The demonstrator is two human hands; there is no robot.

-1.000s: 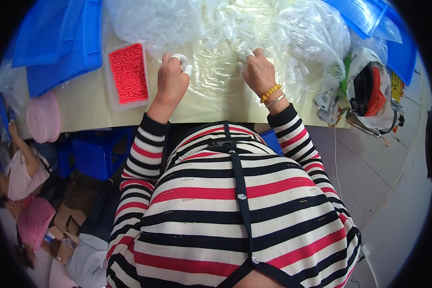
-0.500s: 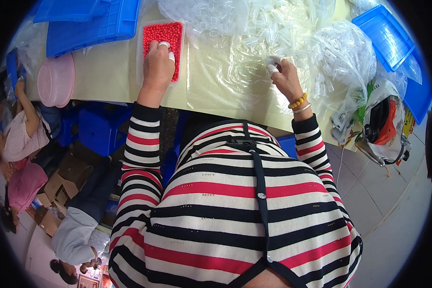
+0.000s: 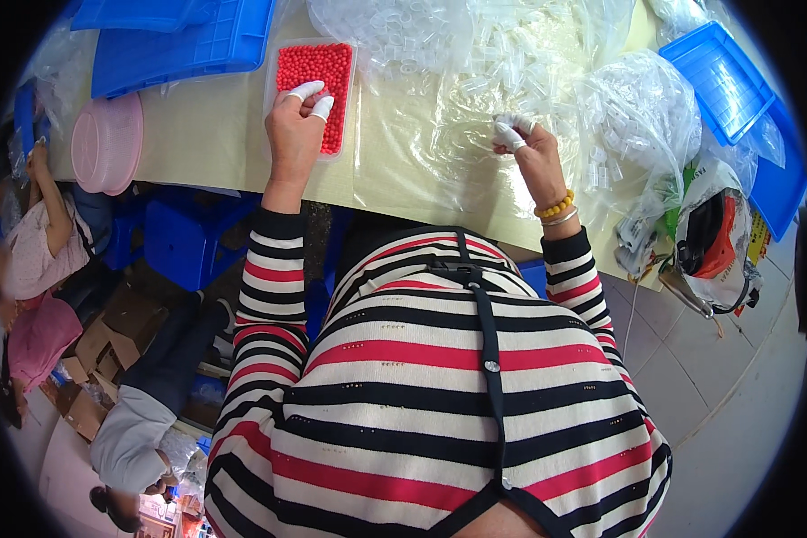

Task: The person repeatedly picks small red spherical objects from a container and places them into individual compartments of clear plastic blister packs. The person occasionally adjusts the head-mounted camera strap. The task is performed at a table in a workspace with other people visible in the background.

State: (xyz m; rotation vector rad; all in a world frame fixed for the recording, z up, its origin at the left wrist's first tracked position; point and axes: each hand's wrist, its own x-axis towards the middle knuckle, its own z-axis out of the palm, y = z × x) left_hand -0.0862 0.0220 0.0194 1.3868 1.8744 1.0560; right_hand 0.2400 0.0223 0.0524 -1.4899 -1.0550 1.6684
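Note:
My left hand (image 3: 296, 134) is above the near part of a clear rectangular tub (image 3: 351, 108) full of small red beads (image 3: 314, 65). White finger cots cover its thumb and forefinger, whose tips come close together over the beads; whatever is between them is too small to tell. To the right, my right hand (image 3: 534, 157) is raised over the plastic-covered table, also with white finger cots. Its thumb and forefinger are pinched together, and what they hold, if anything, cannot be made out. Beyond it lies a heap of small clear plastic pieces (image 3: 511, 63).
Blue trays (image 3: 184, 54) stand at the far left, with a pink round tub (image 3: 108, 143) nearer. Right of my hands are a clear bag of plastic pieces (image 3: 646, 108), another blue tray (image 3: 722, 81) and an open bag (image 3: 713, 233). Other people sit at the left.
My left hand has shifted so that its covered thumb and forefinger show fully above the beads. The right hand has turned and moved slightly, fingers still pinched.

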